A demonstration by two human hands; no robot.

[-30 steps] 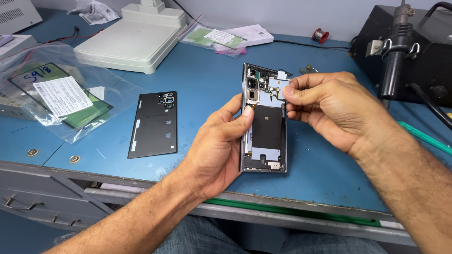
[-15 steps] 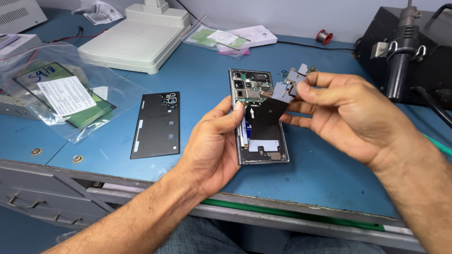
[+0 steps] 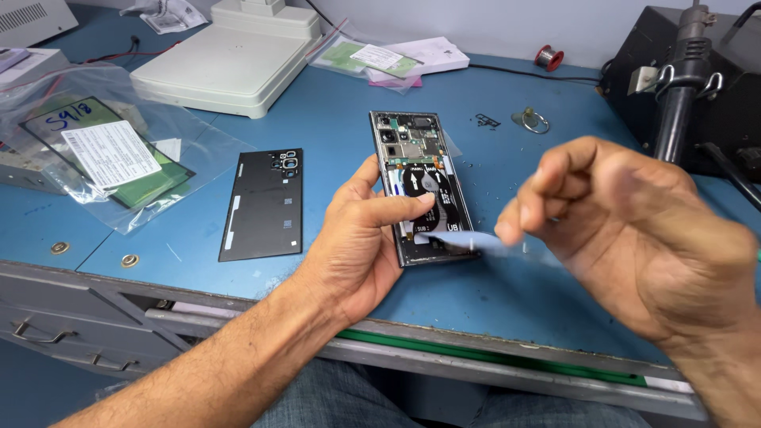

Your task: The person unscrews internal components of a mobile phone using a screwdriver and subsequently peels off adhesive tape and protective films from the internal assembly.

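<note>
Phone, one slim dark opened smartphone with bare circuit boards [image 3: 422, 186], sits in the left hand [image 3: 366, 238], thumb across it, probably to steady it above the blue counter [image 3: 333, 119]. Right hand [image 3: 634, 230] pinches one blurry pale sheet [image 3: 468, 240] beside the phone. One black rectangular back cover [image 3: 263, 204] lies left of it.

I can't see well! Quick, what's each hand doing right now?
Left hand: closed around the opened phone, thumb across it.
Right hand: fingers pinched on a thin, blurred piece.
</note>
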